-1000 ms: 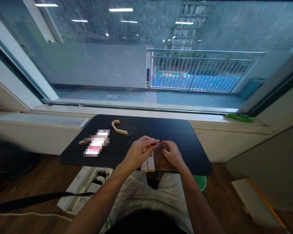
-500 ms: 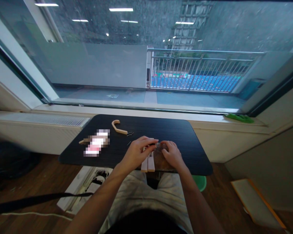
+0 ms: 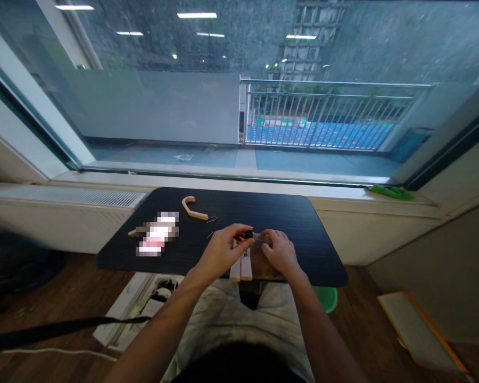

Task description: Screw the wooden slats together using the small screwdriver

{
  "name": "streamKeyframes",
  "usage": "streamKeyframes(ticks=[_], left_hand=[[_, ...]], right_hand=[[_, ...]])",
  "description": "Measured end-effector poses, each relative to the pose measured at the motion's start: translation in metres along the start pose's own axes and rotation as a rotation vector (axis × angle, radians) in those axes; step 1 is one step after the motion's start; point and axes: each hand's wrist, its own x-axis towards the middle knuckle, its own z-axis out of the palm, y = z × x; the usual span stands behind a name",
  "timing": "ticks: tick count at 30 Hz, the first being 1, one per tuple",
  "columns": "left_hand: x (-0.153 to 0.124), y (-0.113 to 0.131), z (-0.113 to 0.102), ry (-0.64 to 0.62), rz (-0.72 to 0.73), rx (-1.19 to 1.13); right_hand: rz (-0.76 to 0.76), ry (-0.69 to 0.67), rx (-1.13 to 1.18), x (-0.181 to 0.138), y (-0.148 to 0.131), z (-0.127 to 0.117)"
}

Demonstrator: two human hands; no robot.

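My left hand and my right hand meet at the near edge of a small black table. The left hand pinches a small dark piece between thumb and fingers, just above two pale wooden strips lying side by side. My right hand rests curled on a brownish piece beside the strips. What the right fingers grip is hidden.
A curved wooden hook piece and a few small nails lie farther back on the table. A blurred pink and white pack sits at the left. A large window is behind; a green object lies on the sill.
The left hand's fingers have curled in a little, and a small dark piece now shows at their tips. Both hands stay at the same spot.
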Motion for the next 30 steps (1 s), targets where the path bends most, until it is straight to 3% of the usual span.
streamKeyframes(ticks=[30], left_hand=[[-0.0026, -0.0006, 0.0025, -0.071, -0.012, -0.009]], right_hand=[[-0.023, 0.018, 0.039, -0.0033, 0.0000, 0.0011]])
